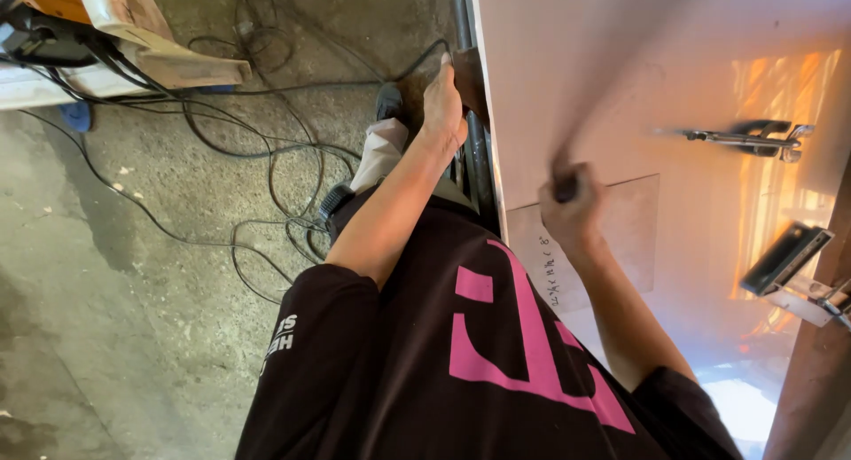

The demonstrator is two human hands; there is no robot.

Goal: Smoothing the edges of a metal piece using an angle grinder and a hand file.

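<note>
The right hand (572,207) is fisted around a dark handle (565,189), its tool blurred, over a pale board (620,61). The left hand (442,101) lies flat, fingers together, against the board's edge. A clamp (745,137) rests on the board; black cables (257,159) sprawl on the concrete floor (115,336).

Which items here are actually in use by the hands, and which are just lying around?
In use:
- left hand resting on the edge of the white panel
- right hand gripping a dark-handled tool, motion-blurred

Lying about:
- black cables on the concrete floor
- metal clamp
- small board piece
- wooden planks
</note>
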